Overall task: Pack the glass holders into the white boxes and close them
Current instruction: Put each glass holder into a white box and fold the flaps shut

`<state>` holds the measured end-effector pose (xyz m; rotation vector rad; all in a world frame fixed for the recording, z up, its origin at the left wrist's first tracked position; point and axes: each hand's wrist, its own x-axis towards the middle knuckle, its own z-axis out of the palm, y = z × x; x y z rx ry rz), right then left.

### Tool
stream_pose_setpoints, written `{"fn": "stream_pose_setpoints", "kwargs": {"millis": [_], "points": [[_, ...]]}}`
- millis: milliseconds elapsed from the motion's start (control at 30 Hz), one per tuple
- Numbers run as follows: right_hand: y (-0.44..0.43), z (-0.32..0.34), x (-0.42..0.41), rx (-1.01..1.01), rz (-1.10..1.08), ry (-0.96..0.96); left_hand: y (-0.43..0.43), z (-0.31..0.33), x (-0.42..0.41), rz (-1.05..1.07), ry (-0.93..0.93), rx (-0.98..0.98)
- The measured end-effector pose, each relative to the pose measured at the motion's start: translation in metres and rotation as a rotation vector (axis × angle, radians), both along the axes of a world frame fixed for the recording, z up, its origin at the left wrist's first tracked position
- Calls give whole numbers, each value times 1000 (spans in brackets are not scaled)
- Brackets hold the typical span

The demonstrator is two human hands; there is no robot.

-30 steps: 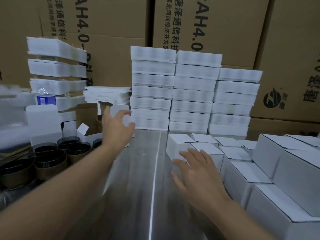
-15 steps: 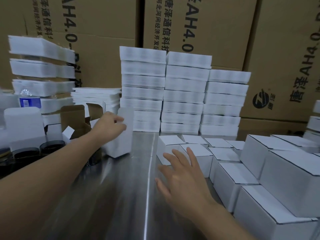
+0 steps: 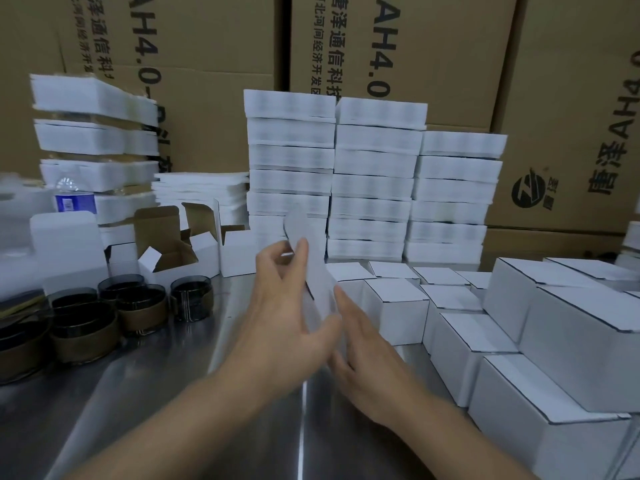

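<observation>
1. White card, one flat white box (image 3: 317, 271): held on edge above the steel table (image 3: 166, 403), blurred, not yet squared up into a box.
2. Left hand (image 3: 284, 317): thumb and fingers pinch the flat white box around its middle.
3. Right hand (image 3: 367, 362): just right of and below the flat white box, fingers straight and loose, gripping nothing. The blur hides whether the tips touch the card.
4. Glass holders (image 3: 140, 308): dark cups with brown bands, clustered well left of the flat white box, none inside it.
5. Open boxes (image 3: 173, 247): left of and behind the flat white box, flaps up, brown insides showing.
6. Closed white boxes (image 3: 398, 313): rows just right of the flat white box.
7. Stacks of flat blanks (image 3: 289, 157): directly behind the flat white box, with brown cartons (image 3: 433, 46) farther back and a water bottle (image 3: 74, 200) far left.
8. Handling note, as a judgement: the step looks like erecting the blank. The right hand should press the opposite crease while the left keeps its pinch, so the sleeve opens square. The bottom flaps should be tucked fully before a holder goes in, or the base may give.
</observation>
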<state>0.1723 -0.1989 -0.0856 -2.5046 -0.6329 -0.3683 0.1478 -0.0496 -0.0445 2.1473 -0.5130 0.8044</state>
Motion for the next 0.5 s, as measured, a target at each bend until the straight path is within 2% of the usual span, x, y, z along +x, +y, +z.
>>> {"fn": "stream_pose_setpoints", "kwargs": {"millis": [100,200,367,500], "points": [[2,-2,0,13,17,11,-4,-10,-12,78,-79,128],[3,-3,1,99,-10,18,-5,-16,-14,71,-135,139],[8,0,0,207,89,-40,0,-15,-16,-129,-220,142],[14,-9,1,325,84,27,-4,-20,-21,-276,-235,43]]}}
